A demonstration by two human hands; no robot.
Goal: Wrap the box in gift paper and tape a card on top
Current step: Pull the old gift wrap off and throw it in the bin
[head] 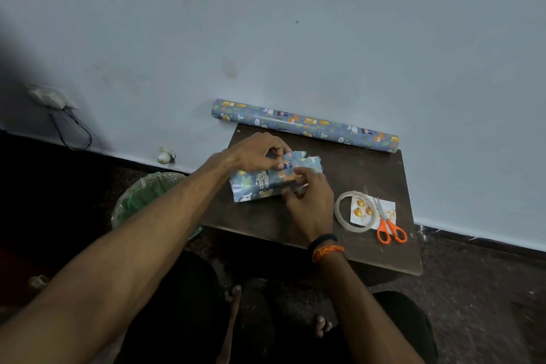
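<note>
Left hand (256, 154) reaching from 8 o'clock, fingers pinching paper (304, 160) on box (260, 183); right hand (310, 201) from 5 o'clock, fingers curling, gripping box edge.

Glossy printed paper roll (305, 125), dark matt wooden table (363, 168), clear plastic tape ring (339, 216).

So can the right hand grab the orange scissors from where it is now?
Probably yes. The scissors lie on the table just beside the right hand, with only the tape roll between. But that hand is busy pinching the gift paper on the box, so it must let go first.
</note>
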